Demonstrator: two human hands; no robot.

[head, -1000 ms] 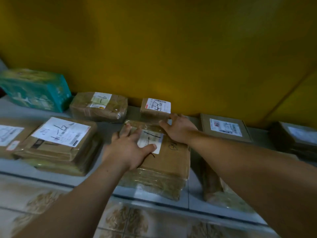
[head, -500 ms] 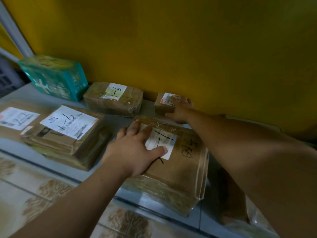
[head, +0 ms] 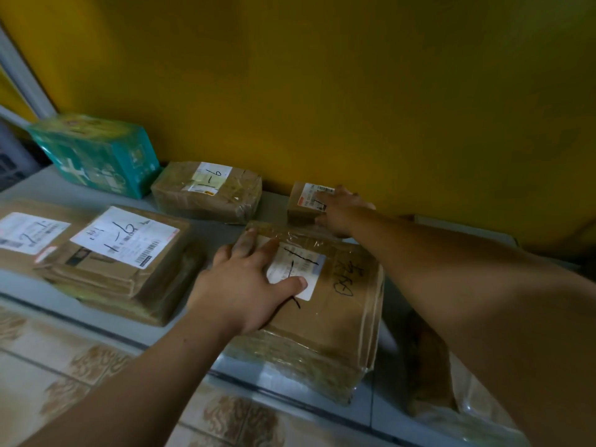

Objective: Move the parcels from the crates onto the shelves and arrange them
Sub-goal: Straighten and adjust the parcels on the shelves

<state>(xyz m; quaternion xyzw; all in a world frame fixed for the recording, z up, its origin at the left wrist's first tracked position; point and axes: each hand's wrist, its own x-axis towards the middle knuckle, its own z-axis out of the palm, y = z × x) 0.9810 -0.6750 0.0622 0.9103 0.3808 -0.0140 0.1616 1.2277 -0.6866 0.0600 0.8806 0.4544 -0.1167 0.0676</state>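
A large taped brown parcel (head: 335, 304) with a white label lies on the grey shelf (head: 206, 233), its front end overhanging the edge. My left hand (head: 248, 285) rests flat on its top, fingers spread, thumb on the label. Behind it, against the yellow wall, sits a small brown box (head: 303, 204) with a printed label. My right hand (head: 342, 211) lies on that box's right side, fingers over its top; how far they curl is hidden.
Left on the shelf lie a stacked brown parcel marked 9-1 (head: 119, 262), a flat parcel (head: 25, 233) at the edge, a wrapped box (head: 206, 191) and a teal carton (head: 93, 153). A plastic-wrapped parcel (head: 432, 375) sits lower right. Tiled floor (head: 64, 375) is below.
My right hand left the far edge of the large parcel and reached back onto the small box by the wall. The left hand stayed on the large parcel. The view shifted right.
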